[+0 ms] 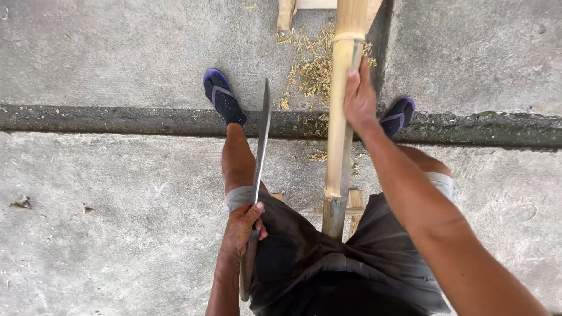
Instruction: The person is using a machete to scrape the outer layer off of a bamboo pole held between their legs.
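Two hands are busy with one long bamboo pole (339, 117). The pole lies between the person's legs, running from the lap out toward the top of the picture. Its near end rests on a small wooden stand (354, 202) by the knees, and its far end sits on another wooden piece at the top edge. A pile of small yellow shavings (313, 64) lies on the concrete floor (117, 205) beside the far part of the pole, so it looks like some scraping or trimming is already done there. The long middle part of the pole looks pale and smooth, while the short bit near the lap is darker and greener, so that end may not be worked yet; how much is left is hard to judge from this one view. The right hand (358, 96) is laid on the side of the pole, fingers bent around it and pressing on it. The left hand (243, 225) is closed tight around the wooden handle of a long knife (260, 140). The blade points away from the body, up along the left leg, and it is just beside the pole but not touching it. Both feet wear dark blue sandals (219, 93) near a dark crack in the floor.
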